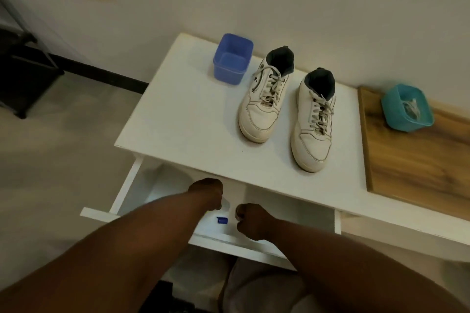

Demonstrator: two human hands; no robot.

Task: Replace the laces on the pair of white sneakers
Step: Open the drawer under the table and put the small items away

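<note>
A white desk (193, 119) stands against a pale wall, with its drawer (254, 244) pulled out toward the person. To the right of the desk lies a wooden board (407, 168). On the desk, near the back and right of centre, two white sneakers stand side by side, toes toward the camera, both laced with greyish laces: the left sneaker (264, 101) is a little farther back, and the right sneaker (314, 124) is just beside it, apart from it. Behind and left of the left sneaker sits a blue tub (232, 62), close to that sneaker's heel. A teal basket (407, 108) rests on the board near the wall, with pale laces (412, 108) bundled inside. Both forearms reach over the open drawer. The left hand (207, 193) has its fingers curled down into the drawer; what its grip closes on cannot be told. The right hand (250, 221) is clenched, and whether it holds anything cannot be told. Between the hands, a small blue object (222, 220) lies on the drawer floor.
</note>
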